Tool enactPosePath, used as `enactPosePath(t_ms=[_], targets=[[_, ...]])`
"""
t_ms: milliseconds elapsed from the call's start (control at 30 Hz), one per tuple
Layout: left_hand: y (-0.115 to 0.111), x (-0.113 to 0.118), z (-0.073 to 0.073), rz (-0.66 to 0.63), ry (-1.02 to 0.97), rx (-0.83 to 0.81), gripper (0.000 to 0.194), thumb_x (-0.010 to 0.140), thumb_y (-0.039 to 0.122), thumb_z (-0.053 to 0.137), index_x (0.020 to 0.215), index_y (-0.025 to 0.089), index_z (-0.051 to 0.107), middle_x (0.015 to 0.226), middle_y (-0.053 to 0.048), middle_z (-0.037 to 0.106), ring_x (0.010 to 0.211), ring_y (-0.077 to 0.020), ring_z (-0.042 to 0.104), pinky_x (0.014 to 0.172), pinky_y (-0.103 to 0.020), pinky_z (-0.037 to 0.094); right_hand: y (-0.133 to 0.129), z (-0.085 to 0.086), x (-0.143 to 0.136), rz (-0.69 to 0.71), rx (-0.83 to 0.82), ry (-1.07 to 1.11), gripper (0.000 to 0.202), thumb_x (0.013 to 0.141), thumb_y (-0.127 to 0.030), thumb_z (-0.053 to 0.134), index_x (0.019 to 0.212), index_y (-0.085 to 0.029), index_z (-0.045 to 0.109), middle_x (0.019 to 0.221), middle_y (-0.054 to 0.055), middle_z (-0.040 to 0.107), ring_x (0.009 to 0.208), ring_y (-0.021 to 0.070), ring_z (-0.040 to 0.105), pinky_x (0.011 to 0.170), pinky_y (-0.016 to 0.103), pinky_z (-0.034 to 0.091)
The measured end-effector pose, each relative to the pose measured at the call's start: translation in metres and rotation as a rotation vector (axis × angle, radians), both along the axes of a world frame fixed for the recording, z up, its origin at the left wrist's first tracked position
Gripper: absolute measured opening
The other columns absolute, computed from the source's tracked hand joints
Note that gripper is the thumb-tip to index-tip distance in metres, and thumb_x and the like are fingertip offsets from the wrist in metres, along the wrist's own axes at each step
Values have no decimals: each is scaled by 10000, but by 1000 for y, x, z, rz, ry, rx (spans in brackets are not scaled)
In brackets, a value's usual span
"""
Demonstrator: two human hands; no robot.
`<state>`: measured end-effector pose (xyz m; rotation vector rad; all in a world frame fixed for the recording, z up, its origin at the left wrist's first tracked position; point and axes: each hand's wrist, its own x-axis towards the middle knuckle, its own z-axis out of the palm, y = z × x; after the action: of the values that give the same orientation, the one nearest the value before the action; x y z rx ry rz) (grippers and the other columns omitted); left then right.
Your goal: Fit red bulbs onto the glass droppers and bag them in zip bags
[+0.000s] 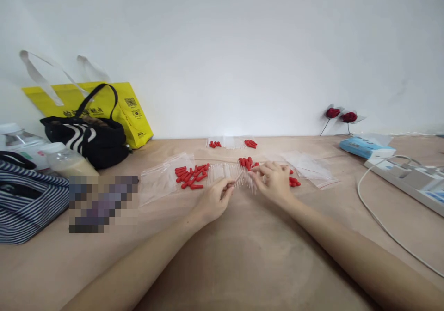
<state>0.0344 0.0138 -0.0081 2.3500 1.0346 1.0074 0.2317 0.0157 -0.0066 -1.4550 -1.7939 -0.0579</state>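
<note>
In the middle of the table, my left hand is closed in a pinch on a thin pale stick, which slants up to the right. My right hand is bent close to the stick's far end, thumb and fingertips together; what they hold is too small to make out. Beneath and between the hands lie several thin clear-white sticks in a row. Small red bulb-ended pieces are heaped to the left of them. Another red cluster sits just beyond my fingers, and more red pieces show past my right hand.
Clear plastic bags lie left and right. At the back is a bag with red pieces. A yellow bag, black bag, bottle and striped pouch stand left; tissues and a power strip right.
</note>
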Motion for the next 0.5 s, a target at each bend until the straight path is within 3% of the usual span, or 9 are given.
enactPosePath(t_ms=[67,200,500], targets=[[-2,-13,-1,11,133,208,178,845,160,387,932,152,542,860,-60,599,793,-160,564,714,-292,428,6,2,23,-188,16,-180,251,804,-345,460,804,-213,674,793,69,615,825,213,459,763,386,220],[-1,-31,-7,34,305,465,183,855,140,372,921,163,541,858,-42,627,760,-163,562,710,-317,376,19,0,56,-362,-182,-317,286,788,-398,449,847,-243,681,879,89,612,866,248,443,742,407,207],[1,-27,-9,14,303,515,143,859,175,411,807,158,543,760,-14,633,689,-142,540,725,-304,360,31,0,54,-443,-418,-289,294,787,-383,427,856,-249,679,942,87,614,926,276,456,759,435,250]])
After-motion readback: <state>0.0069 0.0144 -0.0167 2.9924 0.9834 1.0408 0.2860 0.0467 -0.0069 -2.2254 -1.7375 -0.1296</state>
